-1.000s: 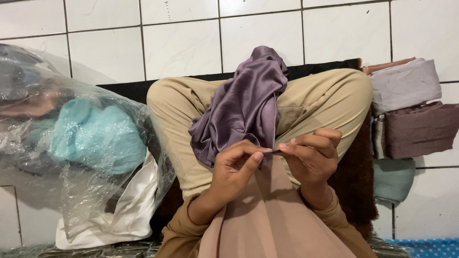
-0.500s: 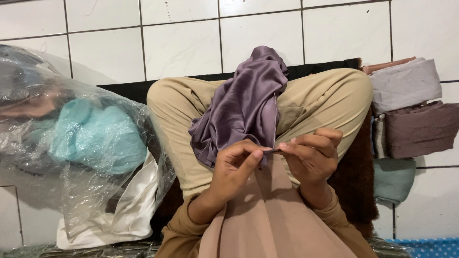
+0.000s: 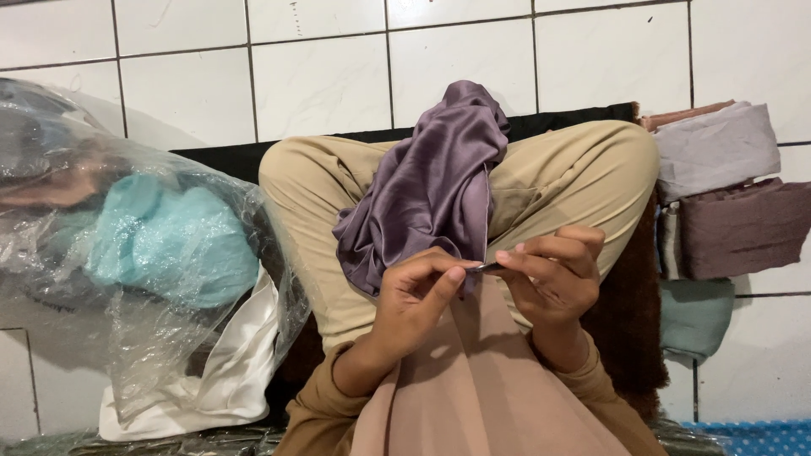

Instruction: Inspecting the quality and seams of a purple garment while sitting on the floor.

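Observation:
A shiny purple satin cloth lies draped over my crossed legs in beige trousers. My left hand pinches the cloth's near edge between thumb and forefinger. My right hand meets it fingertip to fingertip and holds a small thin metal thing, perhaps a needle or pin, at that same edge. A pink-beige garment hangs down between my forearms.
A clear plastic bag with teal and other fabrics lies at the left on the white tile floor, over a white cloth. Folded grey, brown and teal cloths are stacked at the right. A dark mat lies under me.
Almost nothing moves. My right fingers shift slightly at the cloth's edge, and the small metal thing shows a little more clearly between the fingertips.

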